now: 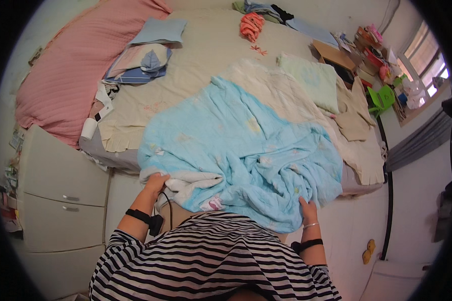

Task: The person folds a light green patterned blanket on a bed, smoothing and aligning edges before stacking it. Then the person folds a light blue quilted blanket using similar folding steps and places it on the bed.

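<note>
A light blue quilt with a white underside lies rumpled over the near edge of the bed and hangs down in front of me. My left hand grips its near left edge, where the white underside is folded up. At the near right, my right hand holds a bunched part of the same quilt. Its right half is gathered in deep folds, while the far left part lies flatter. A tag bearing writing shows along the near edge, close to my body.
A pink quilted cover and folded pillows lie at the left. A pale green pillow and beige garment are at the right. A coral cloth sits at the back. Left stands a drawer cabinet; right, a green chair.
</note>
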Action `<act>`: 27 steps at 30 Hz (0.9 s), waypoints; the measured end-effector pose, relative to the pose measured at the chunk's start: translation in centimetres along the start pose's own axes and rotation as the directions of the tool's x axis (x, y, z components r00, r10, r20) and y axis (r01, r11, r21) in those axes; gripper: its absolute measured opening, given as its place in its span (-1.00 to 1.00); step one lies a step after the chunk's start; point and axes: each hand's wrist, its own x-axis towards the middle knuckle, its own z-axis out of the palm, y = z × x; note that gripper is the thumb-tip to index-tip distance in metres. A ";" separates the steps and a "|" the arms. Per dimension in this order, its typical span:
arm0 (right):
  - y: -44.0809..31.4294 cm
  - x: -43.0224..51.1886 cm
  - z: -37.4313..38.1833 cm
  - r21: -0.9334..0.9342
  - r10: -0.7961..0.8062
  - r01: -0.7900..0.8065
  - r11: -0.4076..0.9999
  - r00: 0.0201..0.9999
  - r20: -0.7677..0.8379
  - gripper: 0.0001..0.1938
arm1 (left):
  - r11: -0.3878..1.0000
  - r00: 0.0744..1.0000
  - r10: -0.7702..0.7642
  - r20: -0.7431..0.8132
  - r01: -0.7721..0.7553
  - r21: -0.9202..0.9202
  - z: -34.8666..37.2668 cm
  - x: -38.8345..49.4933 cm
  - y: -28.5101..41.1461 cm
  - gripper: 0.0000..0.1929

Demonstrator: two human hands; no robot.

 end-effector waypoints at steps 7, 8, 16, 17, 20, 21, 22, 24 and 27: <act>-10.3 -1.0 -6.2 0.545 -0.077 0.027 0.838 0.995 0.070 -0.54 | 0.675 0.943 0.333 0.002 -0.237 -0.699 -2.2 0.4 10.4 -0.77; -12.9 -1.6 -7.6 0.715 -0.211 0.033 0.698 0.964 0.162 -0.55 | 0.614 0.909 0.415 -0.029 -0.303 -0.729 -3.2 -0.4 12.8 -0.75; -29.3 -10.5 -8.8 0.982 -0.617 0.080 0.172 0.785 0.044 -0.68 | 0.055 0.394 0.860 -0.323 -0.702 -0.710 -7.9 -10.8 31.7 -0.67; -30.4 -11.4 -8.0 0.984 -0.646 0.103 0.144 0.763 0.015 -0.69 | -0.048 0.263 0.894 -0.363 -0.749 -0.661 -7.9 -11.2 33.0 -0.65; -32.9 -11.3 -5.0 0.985 -0.718 0.139 0.106 0.696 -0.021 -0.66 | 0.113 0.306 0.903 -0.302 -0.847 -0.520 -7.8 -9.9 33.8 -0.58; -33.1 -10.6 -4.0 0.983 -0.703 0.153 0.103 0.710 -0.037 -0.64 | 0.227 0.420 0.873 -0.249 -0.800 -0.556 -7.7 -8.6 33.0 -0.58; -32.9 -9.8 -3.2 0.965 -0.725 0.199 0.173 0.689 -0.012 -0.70 | 0.330 0.470 0.876 -0.106 -0.746 -0.579 -7.4 -7.1 31.4 -0.58; -31.3 -7.6 -2.3 0.914 -0.629 0.226 0.336 0.777 0.039 -0.72 | 0.576 0.631 0.772 0.073 -0.647 -0.500 -6.1 -3.6 27.0 -0.56; -26.8 -3.5 -1.3 0.894 -0.424 0.101 0.437 0.900 0.106 -0.74 | 0.742 0.746 0.641 0.182 -0.540 -0.398 -2.9 0.4 17.5 -0.62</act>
